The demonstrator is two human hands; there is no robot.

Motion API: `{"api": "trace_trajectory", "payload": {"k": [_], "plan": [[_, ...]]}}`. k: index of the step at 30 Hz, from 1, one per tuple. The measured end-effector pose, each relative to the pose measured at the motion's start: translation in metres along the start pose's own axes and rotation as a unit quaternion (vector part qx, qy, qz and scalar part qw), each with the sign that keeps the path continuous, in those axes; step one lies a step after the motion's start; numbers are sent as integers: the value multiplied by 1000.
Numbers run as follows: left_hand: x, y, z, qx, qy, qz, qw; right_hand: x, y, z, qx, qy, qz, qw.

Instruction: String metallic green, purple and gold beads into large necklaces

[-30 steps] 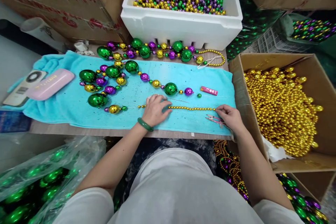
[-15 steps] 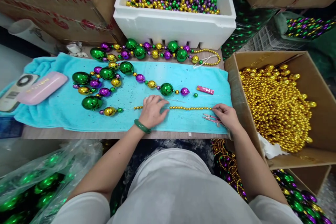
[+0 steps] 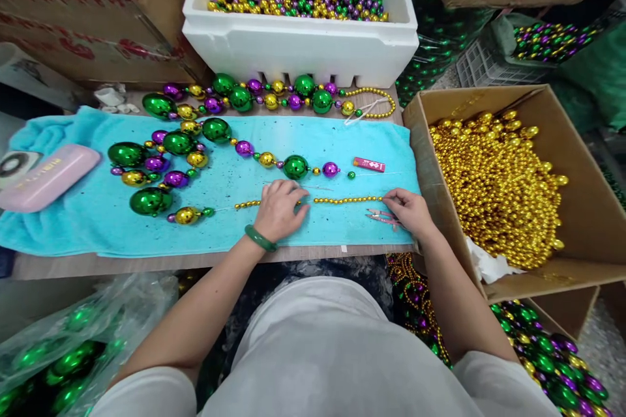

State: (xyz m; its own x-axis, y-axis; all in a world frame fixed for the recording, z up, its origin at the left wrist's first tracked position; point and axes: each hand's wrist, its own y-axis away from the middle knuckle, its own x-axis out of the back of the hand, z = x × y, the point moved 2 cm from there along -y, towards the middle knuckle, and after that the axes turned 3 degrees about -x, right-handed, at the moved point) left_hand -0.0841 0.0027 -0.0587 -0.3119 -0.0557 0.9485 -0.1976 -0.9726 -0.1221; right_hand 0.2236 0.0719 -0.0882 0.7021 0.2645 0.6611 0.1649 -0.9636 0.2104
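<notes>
Gold beads (image 3: 348,199) on a string run across the blue towel. My left hand (image 3: 280,212), with a green bangle at its wrist, lies over this strand, thumb and fingers apart. More gold beads show left of it, where bare thread leads to a green bead on the large bead necklace (image 3: 180,143). My right hand (image 3: 407,208) pinches the strand's right end between thumb and fingertips. Pink thread snips (image 3: 384,217) lie just beside that hand. Above my left fingers rests a thin needle-like piece (image 3: 320,187). A small pink box (image 3: 369,165) lies farther back.
Behind the towel (image 3: 313,234) lies another bead necklace (image 3: 239,98), below a white foam box (image 3: 298,45) of loose beads. A cardboard box (image 3: 489,94) of gold beads stands right. A pink case (image 3: 49,177) lies left; plastic-wrapped green beads (image 3: 73,365) sit below.
The view has swung right, so everything appears farther left. Relative to the towel, my left hand has slid slightly right, showing more gold beads on its left. My right hand keeps its pinch.
</notes>
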Motion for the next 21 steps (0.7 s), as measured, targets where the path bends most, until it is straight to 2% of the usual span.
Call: {"api": "trace_trajectory", "payload": {"k": [5, 13, 21], "plan": [[-13, -13, 18, -31, 12, -3, 999, 0, 0, -1, 1, 0, -2, 1000], [-4, -3, 12, -6, -16, -14, 1000, 0, 0, 0, 10, 0, 3, 1000], [-20, -22, 37, -54, 18, -19, 998, -1, 0, 1, 11, 12, 1, 1000]]}}
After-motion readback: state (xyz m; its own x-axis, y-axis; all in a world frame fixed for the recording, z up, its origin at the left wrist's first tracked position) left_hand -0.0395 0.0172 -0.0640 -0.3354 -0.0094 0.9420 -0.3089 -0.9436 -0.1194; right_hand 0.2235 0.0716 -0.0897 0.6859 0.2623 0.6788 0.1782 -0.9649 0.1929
